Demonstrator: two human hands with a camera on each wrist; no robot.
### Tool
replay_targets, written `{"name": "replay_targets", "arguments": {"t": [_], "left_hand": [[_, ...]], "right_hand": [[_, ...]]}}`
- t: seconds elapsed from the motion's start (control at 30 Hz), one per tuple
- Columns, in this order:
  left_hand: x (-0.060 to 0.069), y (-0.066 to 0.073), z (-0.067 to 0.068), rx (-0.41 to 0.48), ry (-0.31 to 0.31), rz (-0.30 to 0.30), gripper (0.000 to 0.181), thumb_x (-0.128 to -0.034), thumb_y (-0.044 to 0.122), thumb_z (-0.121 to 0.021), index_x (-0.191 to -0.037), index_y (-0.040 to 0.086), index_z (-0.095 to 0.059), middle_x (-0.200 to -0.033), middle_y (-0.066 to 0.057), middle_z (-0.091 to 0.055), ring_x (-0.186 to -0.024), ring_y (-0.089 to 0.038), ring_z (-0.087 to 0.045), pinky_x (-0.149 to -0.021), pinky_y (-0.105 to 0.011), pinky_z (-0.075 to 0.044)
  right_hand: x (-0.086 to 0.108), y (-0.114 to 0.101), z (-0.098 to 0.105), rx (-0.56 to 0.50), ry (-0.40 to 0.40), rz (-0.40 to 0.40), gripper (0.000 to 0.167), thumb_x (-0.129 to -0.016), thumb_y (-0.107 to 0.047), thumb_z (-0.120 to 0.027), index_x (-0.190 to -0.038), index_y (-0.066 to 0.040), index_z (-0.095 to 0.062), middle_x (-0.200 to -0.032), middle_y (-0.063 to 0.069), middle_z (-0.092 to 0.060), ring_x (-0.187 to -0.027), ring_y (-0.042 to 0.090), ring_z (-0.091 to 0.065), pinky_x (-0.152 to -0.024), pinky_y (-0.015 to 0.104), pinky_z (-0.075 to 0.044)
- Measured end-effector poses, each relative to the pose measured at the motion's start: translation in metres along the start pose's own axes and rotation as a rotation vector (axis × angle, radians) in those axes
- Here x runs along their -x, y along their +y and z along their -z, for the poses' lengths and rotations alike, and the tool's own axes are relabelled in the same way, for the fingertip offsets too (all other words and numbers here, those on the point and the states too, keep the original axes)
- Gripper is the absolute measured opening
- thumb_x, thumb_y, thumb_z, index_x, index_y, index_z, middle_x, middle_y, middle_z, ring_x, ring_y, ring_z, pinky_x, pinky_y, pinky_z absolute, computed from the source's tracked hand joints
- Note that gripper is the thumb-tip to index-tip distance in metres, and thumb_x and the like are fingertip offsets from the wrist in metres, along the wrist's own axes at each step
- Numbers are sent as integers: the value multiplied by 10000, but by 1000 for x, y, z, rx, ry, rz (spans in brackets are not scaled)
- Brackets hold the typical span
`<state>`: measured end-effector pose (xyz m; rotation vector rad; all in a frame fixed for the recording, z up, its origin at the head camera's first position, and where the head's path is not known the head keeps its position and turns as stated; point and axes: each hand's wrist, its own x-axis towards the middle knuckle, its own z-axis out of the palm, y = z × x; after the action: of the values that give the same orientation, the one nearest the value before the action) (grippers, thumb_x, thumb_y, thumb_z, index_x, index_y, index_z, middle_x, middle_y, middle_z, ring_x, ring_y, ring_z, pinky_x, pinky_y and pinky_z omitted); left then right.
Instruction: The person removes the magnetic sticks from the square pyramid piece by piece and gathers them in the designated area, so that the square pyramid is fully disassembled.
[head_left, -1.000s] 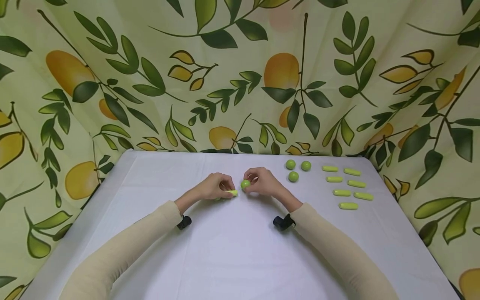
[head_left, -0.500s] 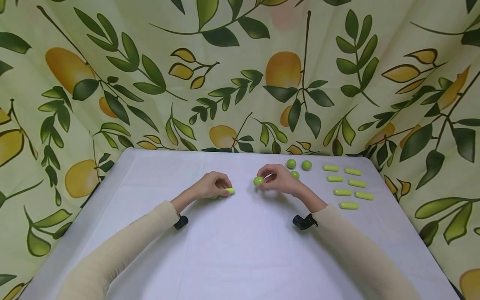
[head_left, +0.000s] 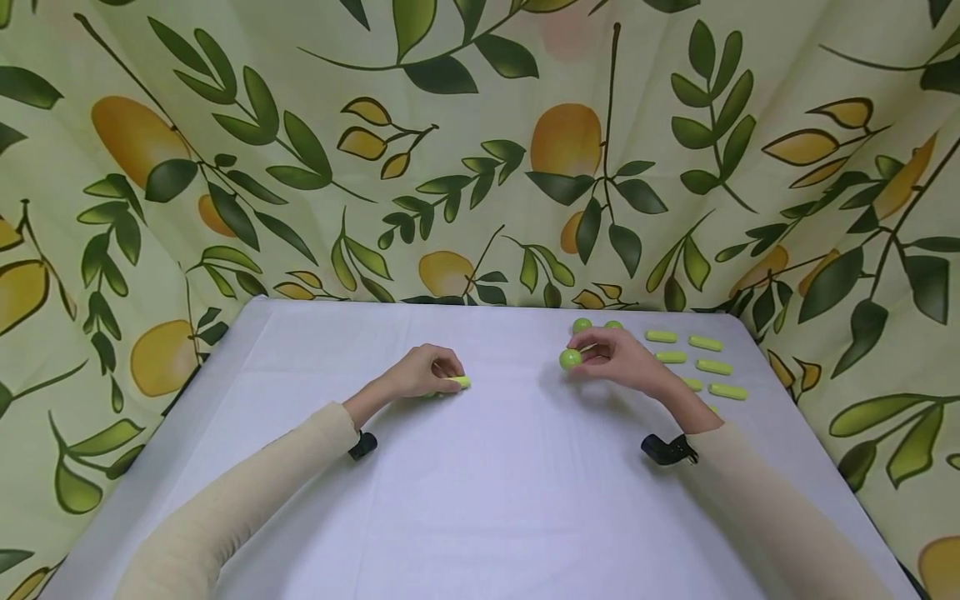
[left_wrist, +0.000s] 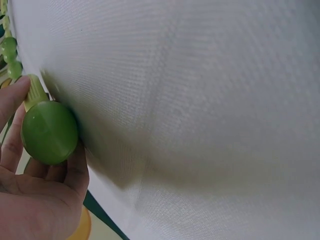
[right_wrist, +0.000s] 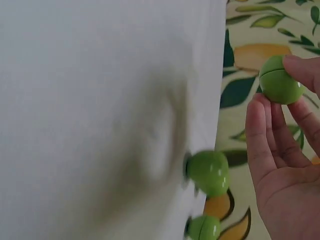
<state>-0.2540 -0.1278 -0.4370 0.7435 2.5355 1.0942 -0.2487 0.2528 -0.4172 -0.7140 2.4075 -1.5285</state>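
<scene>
My left hand [head_left: 423, 371] pinches a short yellow-green stick [head_left: 463, 382] above the white tabletop. In the left wrist view the ribbed stick [left_wrist: 35, 94] meets a glossy green ball [left_wrist: 50, 132], which lies against the fingers [left_wrist: 76, 170]; whether the two are joined is hard to tell. Farther right, my right hand [head_left: 618, 360] holds another green ball [head_left: 570, 359] between thumb and fingertips, raised off the cloth. A seam line runs across this ball [right_wrist: 280, 82] in the right wrist view.
Two more green balls [head_left: 582, 326] show behind my right hand, partly covered by it. Several yellow-green sticks [head_left: 708, 367] lie at the table's right, some partly hidden by my right hand and wrist. A leaf-and-fruit patterned curtain [head_left: 442, 167] hangs behind the white table [head_left: 480, 500].
My right hand has carried its green ball rightward, away from the stick, toward the other balls. My left hand shifted slightly left, then stayed put.
</scene>
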Motion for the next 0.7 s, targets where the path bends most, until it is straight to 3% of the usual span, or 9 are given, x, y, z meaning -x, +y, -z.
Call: {"name": "replay_targets", "arguments": {"t": [0.37,0.7], "left_hand": [[1,0,1,3,-1,-4,100,-884,61,-803,-958,69,-736,-911,19,-692,-845,-137,-631,-779,-295,-527],[2,4,1,0,-7,-11,99,-882,52,-801,-951,61,-730,-900,19,-687,-836,-137,-622,-776,-289,-524]], "right_hand": [[31,25,52,104,126,-34,375,-893,13,-768,-1235,84,-632,-1229,232,-622,-1062,299,-653,-863,213,-527],[27,47,61,209,133,-90,338,-879,-61,-811,-1181,34,-693,-1206,200,-652,-1118,377,-622,-860,203,-516]]}}
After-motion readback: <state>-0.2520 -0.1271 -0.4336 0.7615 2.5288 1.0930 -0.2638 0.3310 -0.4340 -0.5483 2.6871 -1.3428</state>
